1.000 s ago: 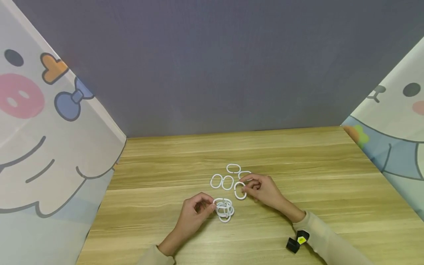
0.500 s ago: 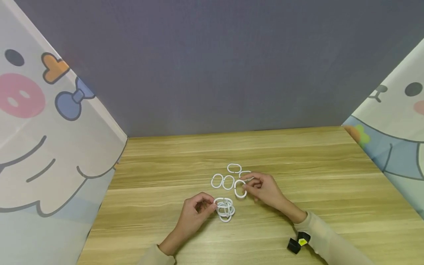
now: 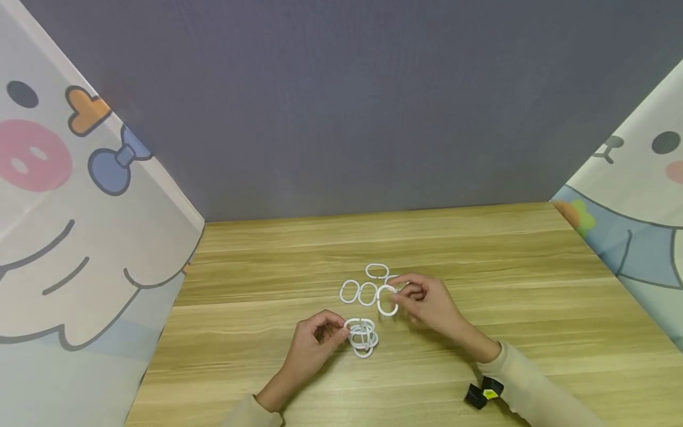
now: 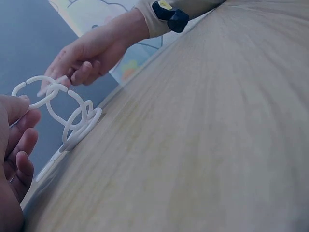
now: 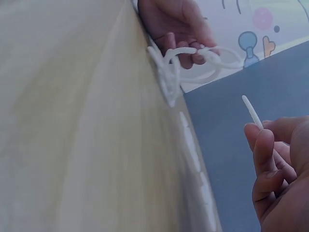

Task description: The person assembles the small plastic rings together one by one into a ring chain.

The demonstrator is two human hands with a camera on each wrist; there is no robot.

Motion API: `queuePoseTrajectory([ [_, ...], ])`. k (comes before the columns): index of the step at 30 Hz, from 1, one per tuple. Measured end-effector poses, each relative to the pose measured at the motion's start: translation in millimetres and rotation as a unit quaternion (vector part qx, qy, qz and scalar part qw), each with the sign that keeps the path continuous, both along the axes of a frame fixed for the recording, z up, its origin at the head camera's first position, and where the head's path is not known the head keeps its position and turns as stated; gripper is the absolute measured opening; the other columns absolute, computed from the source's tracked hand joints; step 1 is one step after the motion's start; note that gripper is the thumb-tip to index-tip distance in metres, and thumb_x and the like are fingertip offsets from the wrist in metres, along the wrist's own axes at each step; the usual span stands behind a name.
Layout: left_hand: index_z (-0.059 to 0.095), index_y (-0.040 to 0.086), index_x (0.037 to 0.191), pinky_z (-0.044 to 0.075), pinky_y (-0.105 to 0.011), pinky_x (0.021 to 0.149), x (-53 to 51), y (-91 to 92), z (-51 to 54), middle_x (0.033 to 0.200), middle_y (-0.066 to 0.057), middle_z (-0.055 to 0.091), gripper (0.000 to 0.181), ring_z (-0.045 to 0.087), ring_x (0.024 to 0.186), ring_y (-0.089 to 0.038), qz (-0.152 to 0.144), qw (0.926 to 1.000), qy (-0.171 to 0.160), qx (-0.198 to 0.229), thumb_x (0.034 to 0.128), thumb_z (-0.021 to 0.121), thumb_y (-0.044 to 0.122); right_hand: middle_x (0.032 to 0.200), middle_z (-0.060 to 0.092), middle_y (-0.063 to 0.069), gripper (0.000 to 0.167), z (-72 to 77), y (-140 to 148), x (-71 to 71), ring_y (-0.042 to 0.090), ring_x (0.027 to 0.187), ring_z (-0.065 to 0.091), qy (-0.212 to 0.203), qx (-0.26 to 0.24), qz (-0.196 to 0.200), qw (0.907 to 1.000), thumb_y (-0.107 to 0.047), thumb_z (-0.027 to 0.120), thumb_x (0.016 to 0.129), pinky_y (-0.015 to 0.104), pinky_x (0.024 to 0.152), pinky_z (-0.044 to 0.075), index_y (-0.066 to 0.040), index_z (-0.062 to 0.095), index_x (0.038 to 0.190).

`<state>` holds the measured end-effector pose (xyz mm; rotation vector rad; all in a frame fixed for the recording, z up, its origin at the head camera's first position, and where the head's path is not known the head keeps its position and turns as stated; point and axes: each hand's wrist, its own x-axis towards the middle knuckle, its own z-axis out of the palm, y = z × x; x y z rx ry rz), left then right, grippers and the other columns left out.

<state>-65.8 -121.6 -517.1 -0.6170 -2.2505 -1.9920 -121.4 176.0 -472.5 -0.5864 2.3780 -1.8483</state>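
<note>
White oval split rings hang linked as a small chain (image 3: 364, 342), and my left hand (image 3: 313, 344) pinches its top ring between thumb and forefinger. In the left wrist view the chain (image 4: 72, 108) droops from that pinch, its lower rings bunched on the table. To the right, my right hand (image 3: 431, 303) pinches a single white ring (image 3: 380, 307) by its right side, raised off the table. The right wrist view has this ring (image 5: 251, 111) edge-on between thumb and finger, apart from the chain. Each ring has a small gap in it.
Just beyond the hands, loose white rings lie flat: a left one (image 3: 341, 292), one beside it (image 3: 360, 295), a far one (image 3: 377, 264), and another partly hidden behind the right hand. A grey panel (image 3: 341, 118) and printed side panels (image 3: 133, 249) border the wooden table (image 3: 256, 267).
The right hand has lifted its ring slightly, up and away from the table. My left hand and the chain stay almost where they were.
</note>
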Motion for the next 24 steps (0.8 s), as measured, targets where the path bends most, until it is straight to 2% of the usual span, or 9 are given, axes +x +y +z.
queuePoseTrajectory([
  [4,0.077,0.004,0.1,0.041,-0.022,0.057,0.2,0.2,0.6,0.085,-0.014,0.072,0.007,0.048,0.068,-0.002,0.0,1.0,-0.003,0.0,0.0977,0.08,-0.002,0.086,0.078,0.023,0.027,6.2,0.9,2.4,0.009,0.046,0.056,0.01,-0.009,0.006,0.9999,0.01,0.076,0.098,0.026,0.04,0.048,0.003,0.076,0.124],
  [9,0.077,0.005,0.1,0.041,-0.022,0.056,0.8,0.2,0.8,0.085,-0.014,0.072,0.008,0.047,0.068,-0.002,-0.001,1.0,-0.002,-0.002,0.0979,0.08,-0.002,0.086,0.078,0.024,0.026,11.1,-0.9,7.7,0.025,0.045,0.057,0.022,-0.026,0.024,0.9991,0.01,0.076,0.098,0.029,0.04,0.05,0.003,0.075,0.123],
  [11,0.077,0.005,0.1,0.041,-0.022,0.057,1.0,0.3,1.2,0.085,-0.014,0.072,0.008,0.047,0.068,-0.002,-0.001,1.0,-0.002,-0.002,0.0981,0.08,-0.002,0.085,0.077,0.025,0.025,13.0,-2.1,9.7,0.027,0.045,0.057,0.027,-0.032,0.033,0.9986,0.01,0.076,0.098,0.028,0.04,0.05,0.004,0.075,0.123],
  [19,0.076,0.004,0.1,0.042,-0.022,0.056,0.5,0.3,2.2,0.085,-0.013,0.073,0.008,0.048,0.068,-0.003,-0.003,1.0,0.006,-0.002,0.0977,0.08,-0.003,0.086,0.075,0.029,0.026,18.4,-7.4,16.2,0.01,0.049,0.057,0.017,-0.043,0.05,0.9977,0.009,0.075,0.099,0.025,0.042,0.049,0.006,0.073,0.124],
  [24,0.077,0.005,0.101,0.042,-0.022,0.057,0.5,0.0,2.8,0.085,-0.014,0.073,0.008,0.048,0.069,-0.002,-0.003,1.0,0.0,-0.002,0.098,0.08,-0.002,0.086,0.075,0.031,0.025,18.4,-11.2,19.1,0.004,0.05,0.055,0.004,-0.052,0.058,0.9969,0.008,0.074,0.1,0.024,0.043,0.048,0.007,0.072,0.125],
])
